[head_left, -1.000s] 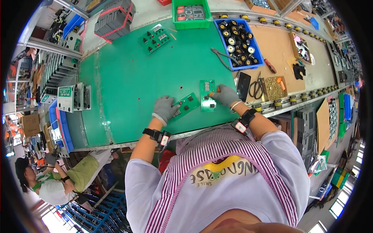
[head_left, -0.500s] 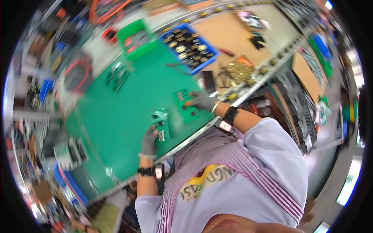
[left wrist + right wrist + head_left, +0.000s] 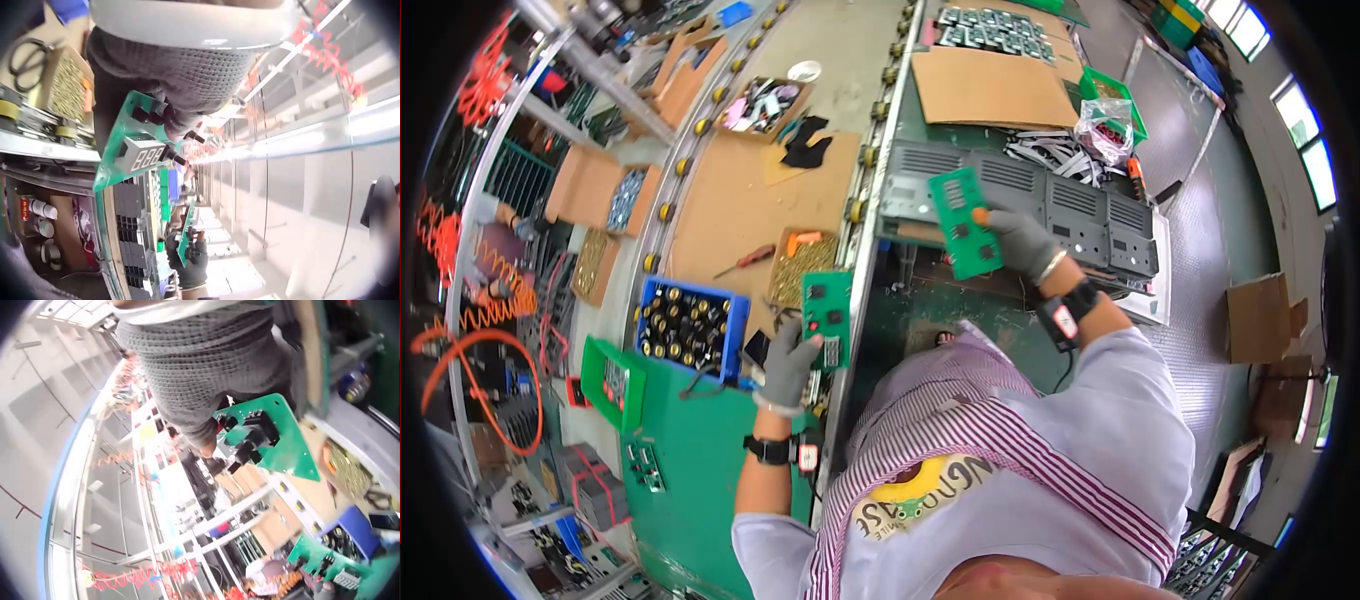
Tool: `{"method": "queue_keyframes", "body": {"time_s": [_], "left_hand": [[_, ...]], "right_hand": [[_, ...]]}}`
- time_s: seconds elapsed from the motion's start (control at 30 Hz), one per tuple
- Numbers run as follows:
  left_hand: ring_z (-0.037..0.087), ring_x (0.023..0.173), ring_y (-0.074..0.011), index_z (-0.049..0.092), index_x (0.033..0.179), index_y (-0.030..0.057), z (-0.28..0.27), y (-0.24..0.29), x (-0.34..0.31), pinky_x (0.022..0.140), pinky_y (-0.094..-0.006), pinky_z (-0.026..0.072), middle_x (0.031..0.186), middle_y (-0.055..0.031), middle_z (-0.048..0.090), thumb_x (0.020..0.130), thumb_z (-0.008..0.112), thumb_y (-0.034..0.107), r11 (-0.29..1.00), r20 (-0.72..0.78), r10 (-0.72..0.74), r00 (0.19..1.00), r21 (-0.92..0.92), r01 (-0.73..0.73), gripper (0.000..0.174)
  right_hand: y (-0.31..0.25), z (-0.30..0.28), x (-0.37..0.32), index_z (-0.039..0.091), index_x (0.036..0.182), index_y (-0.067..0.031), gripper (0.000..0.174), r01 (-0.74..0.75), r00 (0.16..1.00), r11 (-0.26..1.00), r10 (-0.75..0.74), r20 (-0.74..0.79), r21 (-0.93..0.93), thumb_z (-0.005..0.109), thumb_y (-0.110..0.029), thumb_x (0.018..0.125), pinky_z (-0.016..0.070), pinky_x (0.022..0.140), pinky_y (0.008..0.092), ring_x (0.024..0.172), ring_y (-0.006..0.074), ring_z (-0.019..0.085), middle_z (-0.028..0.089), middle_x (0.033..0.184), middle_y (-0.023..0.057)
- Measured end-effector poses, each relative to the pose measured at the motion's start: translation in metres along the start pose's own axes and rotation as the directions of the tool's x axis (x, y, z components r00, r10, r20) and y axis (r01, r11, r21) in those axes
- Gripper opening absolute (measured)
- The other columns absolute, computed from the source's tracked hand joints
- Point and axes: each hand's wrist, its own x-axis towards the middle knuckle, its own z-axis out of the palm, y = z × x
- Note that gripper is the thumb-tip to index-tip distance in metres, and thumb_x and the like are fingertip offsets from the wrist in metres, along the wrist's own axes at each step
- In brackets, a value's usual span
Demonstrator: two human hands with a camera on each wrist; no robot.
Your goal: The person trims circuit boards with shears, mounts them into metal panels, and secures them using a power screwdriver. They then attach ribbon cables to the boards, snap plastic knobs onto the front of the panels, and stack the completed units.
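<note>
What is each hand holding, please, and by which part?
The left hand holds a green circuit board by an edge near its digit display; the right hand holds a second green board by a long edge.

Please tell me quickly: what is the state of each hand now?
Left hand: closed, holding a green board.
Right hand: closed, holding a second green board.

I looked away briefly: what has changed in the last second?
The person has turned to their right. The left hand has carried a rectangular green circuit board off the green tabletop to the bench edge; the right hand has carried a second rectangular green circuit board farther right, near dark grey slotted metal panels. Neither board was let go. A third green circuit board stays on the tabletop.
</note>
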Motion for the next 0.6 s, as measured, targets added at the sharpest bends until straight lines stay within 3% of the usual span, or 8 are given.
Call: {"method": "queue_keyframes", "body": {"time_s": [0.07, 0.13, 0.2, 0.23, 0.27, 0.33, 0.53, 0.6], "left_hand": [[0.057, 0.076, -0.0202, 0.055, 0.100, -0.0018, 0.025, 0.004, 0.065, 0.067, -0.0313, 0.0436, 0.084, -0.0138, 0.059, 0.078, 0.058, 0.021, 0.858, 0.059, 0.102, 0.993, 0.500, -0.118, 0.032], [0.057, 0.071, -0.0330, 0.056, 0.097, 0.0039, 0.070, 0.029, 0.119, 0.062, -0.0390, 0.0438, 0.077, -0.0172, 0.059, 0.079, 0.058, 0.028, 0.668, 0.125, 0.334, 0.934, 0.668, -0.328, 0.030], [0.058, 0.074, -0.0334, 0.054, 0.102, 0.0085, 0.104, 0.040, 0.165, 0.062, -0.0414, 0.0443, 0.079, -0.0166, 0.059, 0.081, 0.055, 0.025, 0.440, 0.213, 0.376, 0.902, 0.815, -0.376, 0.027], [0.059, 0.075, -0.0313, 0.054, 0.101, 0.0096, 0.117, 0.040, 0.188, 0.062, -0.0394, 0.0464, 0.080, -0.0140, 0.061, 0.079, 0.056, 0.020, 0.266, 0.280, 0.372, 0.885, 0.881, -0.391, 0.024], [0.059, 0.077, -0.0301, 0.054, 0.099, 0.0096, 0.127, 0.038, 0.206, 0.064, -0.0387, 0.0469, 0.082, -0.0128, 0.061, 0.078, 0.057, 0.020, 0.177, 0.357, 0.422, 0.833, 0.869, -0.461, 0.024], [0.060, 0.079, -0.0279, 0.054, 0.096, 0.0096, 0.143, 0.030, 0.235, 0.066, -0.0371, 0.0480, 0.085, -0.0105, 0.062, 0.075, 0.058, 0.020, -0.019, 0.506, 0.504, 0.699, 0.816, -0.577, 0.024], [0.057, 0.093, -0.0243, 0.052, 0.097, 0.0085, 0.152, 0.005, 0.254, 0.077, -0.0355, 0.0464, 0.094, -0.0074, 0.061, 0.074, 0.057, 0.024, -0.264, 0.728, 0.453, 0.514, 0.661, -0.703, 0.029], [0.056, 0.095, -0.0243, 0.051, 0.099, 0.0086, 0.147, 0.000, 0.257, 0.078, -0.0353, 0.0461, 0.097, -0.0072, 0.061, 0.074, 0.057, 0.025, -0.249, 0.717, 0.443, 0.538, 0.675, -0.695, 0.030]], "right_hand": [[-0.040, -0.053, -0.011, 0.044, 0.122, -0.0033, 0.042, 0.129, 0.988, 0.982, -0.139, -0.070, -0.136, 0.054, -0.014, 0.082, 0.0505, 0.072, 0.0349, 0.086, 0.0199, 0.059, 0.058, 0.101, 0.0092], [-0.070, -0.089, -0.015, 0.042, 0.125, -0.0052, 0.045, 0.101, 0.958, 0.848, -0.224, -0.179, -0.520, 0.052, -0.011, 0.081, 0.0498, 0.071, 0.0329, 0.088, 0.0186, 0.059, 0.059, 0.100, 0.0085], [-0.080, -0.104, -0.008, 0.040, 0.128, -0.0107, 0.051, -0.031, 0.882, 0.481, -0.399, -0.250, -0.876, 0.051, -0.011, 0.078, 0.0492, 0.069, 0.0320, 0.088, 0.0220, 0.060, 0.060, 0.102, 0.0111], [-0.078, -0.113, -0.002, 0.046, 0.121, -0.0124, 0.047, -0.153, 0.813, 0.009, -0.568, -0.131, -0.988, 0.052, -0.010, 0.075, 0.0488, 0.067, 0.0354, 0.086, 0.0284, 0.059, 0.058, 0.102, 0.0136], [-0.073, -0.120, 0.005, 0.052, 0.109, -0.0128, 0.037, -0.110, 0.791, -0.118, -0.611, -0.015, -0.987, 0.052, -0.007, 0.072, 0.0471, 0.067, 0.0413, 0.081, 0.0326, 0.057, 0.055, 0.096, 0.0137], [-0.064, -0.120, 0.012, 0.054, 0.098, -0.0133, 0.027, -0.170, 0.831, -0.281, -0.555, 0.016, -0.944, 0.051, -0.007, 0.072, 0.0461, 0.069, 0.0448, 0.080, 0.0294, 0.057, 0.052, 0.089, 0.0095], [-0.024, -0.141, 0.014, 0.056, 0.095, -0.0178, 0.023, -0.070, 0.834, -0.487, -0.507, 0.217, -0.870, 0.052, -0.010, 0.073, 0.0457, 0.074, 0.0386, 0.088, 0.0230, 0.053, 0.051, 0.089, 0.0030], [-0.014, -0.138, 0.014, 0.056, 0.093, -0.0177, 0.021, -0.121, 0.811, -0.479, -0.552, 0.191, -0.870, 0.054, -0.013, 0.072, 0.0441, 0.077, 0.0364, 0.087, 0.0230, 0.052, 0.050, 0.089, 0.0030]]}}
